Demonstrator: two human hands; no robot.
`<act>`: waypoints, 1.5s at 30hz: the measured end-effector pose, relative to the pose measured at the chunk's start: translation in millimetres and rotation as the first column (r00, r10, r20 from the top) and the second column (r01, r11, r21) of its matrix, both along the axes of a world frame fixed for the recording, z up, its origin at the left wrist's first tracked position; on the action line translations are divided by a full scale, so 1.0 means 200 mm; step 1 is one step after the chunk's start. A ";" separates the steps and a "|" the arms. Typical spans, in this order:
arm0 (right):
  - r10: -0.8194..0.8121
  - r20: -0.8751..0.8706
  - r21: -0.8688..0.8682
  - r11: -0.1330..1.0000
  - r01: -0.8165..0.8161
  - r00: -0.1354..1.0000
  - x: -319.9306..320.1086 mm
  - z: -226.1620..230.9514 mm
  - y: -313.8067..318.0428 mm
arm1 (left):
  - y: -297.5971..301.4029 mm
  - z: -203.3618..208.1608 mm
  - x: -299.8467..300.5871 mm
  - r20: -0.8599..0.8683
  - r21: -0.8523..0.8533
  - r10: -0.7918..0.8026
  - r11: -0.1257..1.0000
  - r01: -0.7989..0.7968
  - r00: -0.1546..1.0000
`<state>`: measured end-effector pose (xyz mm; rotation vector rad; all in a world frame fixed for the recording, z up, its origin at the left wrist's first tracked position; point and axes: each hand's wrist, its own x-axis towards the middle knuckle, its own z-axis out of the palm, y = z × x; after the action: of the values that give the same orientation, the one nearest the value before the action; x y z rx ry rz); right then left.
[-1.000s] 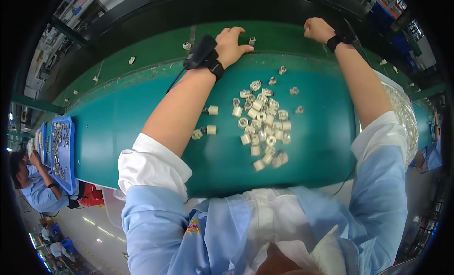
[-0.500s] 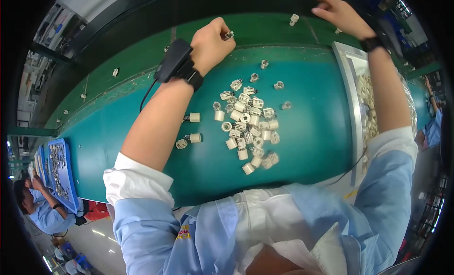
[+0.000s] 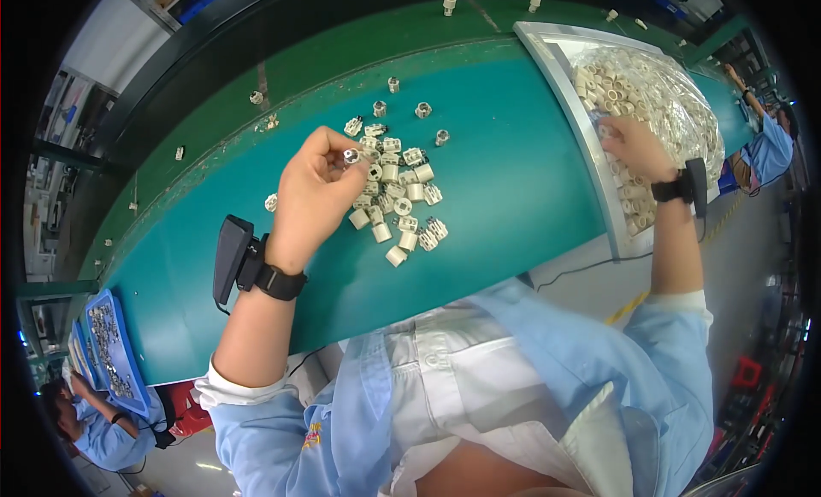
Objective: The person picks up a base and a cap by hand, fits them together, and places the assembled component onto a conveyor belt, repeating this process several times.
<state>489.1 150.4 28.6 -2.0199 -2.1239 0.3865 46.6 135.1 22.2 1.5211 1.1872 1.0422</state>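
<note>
My left hand point(image 3: 315, 189) pinches a small silvery, round-ended part point(image 3: 351, 156) between thumb and fingers. It is just above the left side of a pile of white cylindrical sleeves and small blocky connector pieces point(image 3: 402, 204) on the green mat. At the right, my right hand point(image 3: 640, 148) is down inside a metal-framed tray point(image 3: 571, 125). Its fingers are curled among loose white plastic sleeves point(image 3: 633, 193), and whatever is between the fingertips is too small to make out. A few small silvery round parts point(image 3: 423, 109) stand apart, beyond the pile.
Clear plastic film point(image 3: 684, 112) covers part of the tray's contents. Several white pieces point(image 3: 450, 5) stand along the darker green strip point(image 3: 342, 56) at the far side. A co-worker point(image 3: 103, 420) sits at the left by a blue tray point(image 3: 120, 343) of small parts; another person point(image 3: 764, 150) is at the far right.
My left hand has come nearer from the far strip to the pile, still with a small part. My right hand has moved from the far strip down into the tray. The view has shifted right.
</note>
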 end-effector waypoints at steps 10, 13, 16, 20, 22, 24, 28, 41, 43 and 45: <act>0.004 -0.539 0.230 0.963 0.143 0.842 -0.05 0.08 -0.11 | -0.34 0.00 0.09 0.044 0.004 -0.026 1.000 0.026 0.999; 0.147 -0.700 0.136 0.988 -0.072 0.699 -0.25 0.16 -0.23 | -0.41 0.00 0.12 0.102 -0.019 -0.048 0.999 0.050 0.994; 0.288 -0.796 0.185 0.953 -0.239 0.532 -0.51 0.12 -0.38 | -0.48 -0.01 0.18 0.256 0.043 -0.054 0.998 0.044 0.965; 0.383 -0.906 0.285 0.866 -0.411 0.180 -0.77 0.06 -0.50 | -0.57 0.01 0.19 0.253 0.132 -0.182 0.979 0.153 0.950; 0.434 -0.898 0.366 0.828 -0.426 0.073 -0.87 0.02 -0.52 | -0.61 0.01 0.17 0.220 0.177 -0.183 0.973 0.145 0.958; 0.469 -0.883 0.416 0.805 -0.422 0.026 -0.95 -0.01 -0.53 | -0.64 0.02 0.15 0.192 0.208 -0.168 0.970 0.127 0.967; 0.475 -0.873 0.396 0.820 -0.414 0.107 -1.06 -0.05 -0.56 | -0.68 0.01 0.12 0.172 0.234 -0.141 0.967 0.099 0.975; 0.527 -0.847 0.467 0.802 -0.371 0.073 -1.17 -0.09 -0.61 | -0.75 -0.05 0.10 0.431 0.074 -0.049 0.997 0.019 0.901; 0.519 -0.852 0.464 0.812 -0.353 0.074 -1.18 -0.09 -0.61 | -0.75 -0.04 0.09 0.530 -0.072 -0.050 0.992 0.104 0.847; 0.540 -0.836 0.479 0.805 -0.349 0.097 -1.18 -0.08 -0.61 | -0.73 -0.05 0.07 0.548 -0.112 -0.079 0.980 0.167 0.833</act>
<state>253.5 28.3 12.1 -0.4801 -1.6528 1.1433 61.4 -11.8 13.0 1.0575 0.7368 1.1614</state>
